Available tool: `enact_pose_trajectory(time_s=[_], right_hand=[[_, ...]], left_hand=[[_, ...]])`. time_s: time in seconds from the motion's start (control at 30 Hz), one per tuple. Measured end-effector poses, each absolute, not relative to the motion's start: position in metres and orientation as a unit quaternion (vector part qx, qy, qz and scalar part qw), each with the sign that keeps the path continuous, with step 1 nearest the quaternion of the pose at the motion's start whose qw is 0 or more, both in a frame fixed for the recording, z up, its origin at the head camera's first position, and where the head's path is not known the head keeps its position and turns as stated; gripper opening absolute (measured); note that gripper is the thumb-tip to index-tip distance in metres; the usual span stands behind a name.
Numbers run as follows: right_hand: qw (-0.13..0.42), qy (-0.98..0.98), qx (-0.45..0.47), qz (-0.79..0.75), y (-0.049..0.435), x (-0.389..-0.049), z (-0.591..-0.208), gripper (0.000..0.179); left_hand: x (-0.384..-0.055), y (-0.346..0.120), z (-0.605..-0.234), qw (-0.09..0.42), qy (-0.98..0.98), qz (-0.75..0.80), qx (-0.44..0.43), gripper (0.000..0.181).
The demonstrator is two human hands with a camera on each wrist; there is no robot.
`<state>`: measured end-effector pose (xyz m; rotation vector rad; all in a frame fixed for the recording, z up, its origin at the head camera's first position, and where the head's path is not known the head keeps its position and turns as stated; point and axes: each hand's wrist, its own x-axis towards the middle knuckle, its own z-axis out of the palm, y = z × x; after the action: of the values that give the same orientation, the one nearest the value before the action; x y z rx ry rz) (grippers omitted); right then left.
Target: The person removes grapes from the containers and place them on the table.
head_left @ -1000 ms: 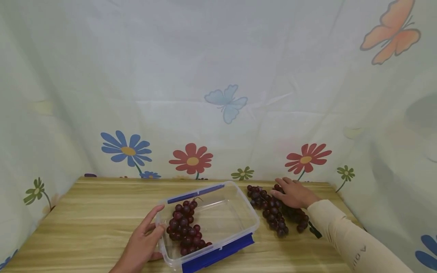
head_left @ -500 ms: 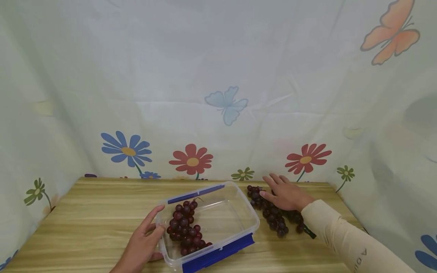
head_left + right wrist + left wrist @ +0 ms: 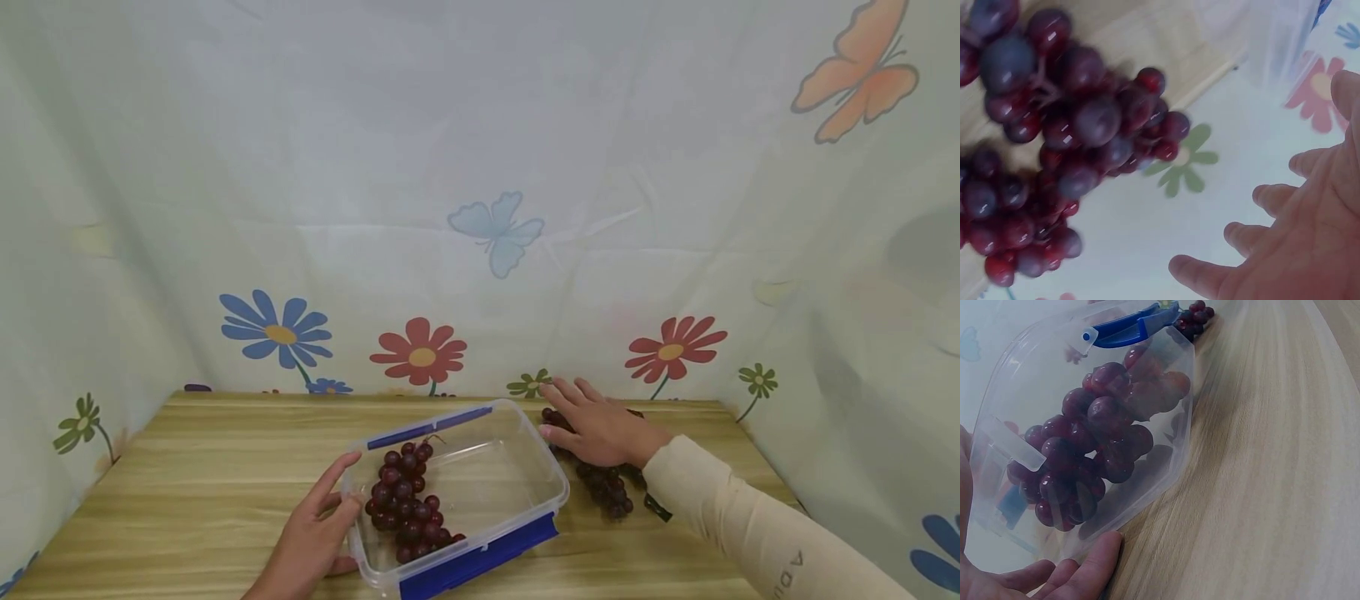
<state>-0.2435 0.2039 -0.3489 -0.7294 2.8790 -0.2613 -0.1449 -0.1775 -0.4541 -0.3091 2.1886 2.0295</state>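
A clear plastic food container (image 3: 483, 483) with blue side latches stands lidless on the table. Inside, along its left end, lies a bunch of dark red grapes (image 3: 405, 504), seen through the wall in the left wrist view. My left hand (image 3: 306, 533) holds that end, thumb at the rim and fingers (image 3: 1099, 562) low against the outside wall. To the right of the container, more grapes (image 3: 603, 490) lie on the table in at least two bunches (image 3: 1088, 119). Over them my right hand (image 3: 600, 429) is spread palm down, fingers apart, partly hiding them from the head view.
The wood-grain table (image 3: 225, 467) ends at a white cloth backdrop (image 3: 337, 167) printed with flowers and butterflies. Cloth also rises on both sides. A dark green strip (image 3: 657, 508) sticks out near the right wrist.
My right hand has shifted left across the grapes toward the container, fingers spreading wider. The dark green strip has moved slightly left too. The left hand and container have stayed put.
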Motion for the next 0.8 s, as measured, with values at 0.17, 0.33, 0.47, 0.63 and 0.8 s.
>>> enact_pose_trajectory(time_s=[0.17, 0.33, 0.47, 0.63, 0.8], right_hand=[[0.085, 0.958, -0.263, -0.077, 0.191, -0.237, -0.350, 0.073], [0.084, 0.954, -0.280, -0.069, 0.180, -0.230, -0.348, 0.073], [0.094, 0.948, -0.295, -0.070, 0.168, -0.226, -0.343, 0.074], [0.112, 0.942, -0.310, -0.065, 0.152, -0.222, -0.339, 0.074], [0.138, 0.935, -0.321, -0.062, 0.133, -0.218, -0.339, 0.074]], left_hand=[[-0.145, -0.177, -0.455, 0.071, 0.731, 0.672, -0.102, 0.061], [-0.146, -0.176, -0.455, 0.072, 0.729, 0.672, -0.104, 0.061], [-0.145, -0.176, -0.455, 0.071, 0.731, 0.670, -0.106, 0.061], [-0.144, -0.177, -0.455, 0.068, 0.733, 0.669, -0.105, 0.060], [-0.144, -0.177, -0.455, 0.068, 0.734, 0.668, -0.104, 0.060]])
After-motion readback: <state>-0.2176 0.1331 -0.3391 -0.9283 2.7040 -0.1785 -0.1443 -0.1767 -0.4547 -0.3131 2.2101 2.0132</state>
